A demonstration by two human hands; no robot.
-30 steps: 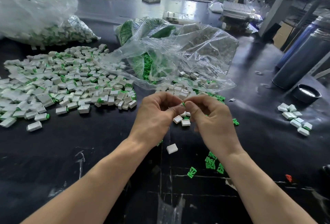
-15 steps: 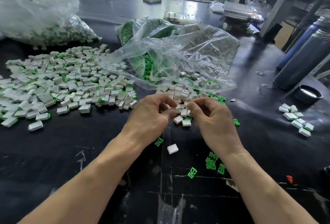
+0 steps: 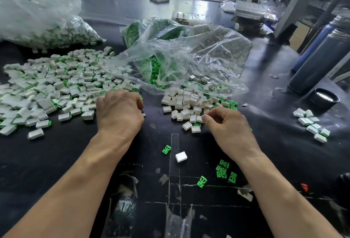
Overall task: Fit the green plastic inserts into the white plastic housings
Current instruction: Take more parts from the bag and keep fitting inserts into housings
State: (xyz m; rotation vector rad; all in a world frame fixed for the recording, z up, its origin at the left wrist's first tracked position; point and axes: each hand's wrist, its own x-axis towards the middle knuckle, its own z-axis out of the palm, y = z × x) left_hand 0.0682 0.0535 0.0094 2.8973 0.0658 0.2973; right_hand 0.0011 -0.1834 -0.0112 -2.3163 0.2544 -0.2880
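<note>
Since half a second ago we have drawn our hands apart: they no longer meet in the middle. Our left hand (image 3: 119,111) now lies at the near edge of the big heap of assembled pieces (image 3: 56,89), fingers curled under; a sliver of white shows at its fingertips, but we cannot tell whether it grips anything. Our right hand (image 3: 225,124) has gone to the small pile of white housings (image 3: 189,103), thumb and forefinger pinched together at the pile's near edge, just beside a housing; whether something is caught between them is hidden.

We see the housings as small white rectangular shells, several lying open side up and showing a hollow. One lone housing (image 3: 181,156) sits on the black counter (image 3: 75,152) nearer us than the pile. We see the green inserts (image 3: 223,169) as bright green, flat, with ribbed open-work; a few lie scattered near that lone housing, to its right and left. More green spills from the clear plastic bag (image 3: 189,63) beyond the pile. In the heap by our left hand, the white pieces show green ends.

A second bag (image 3: 37,19), far beyond the heap, is blurred and cut off by the frame. A small cluster of white pieces (image 3: 312,124) lies well to the right of the pile.
</note>
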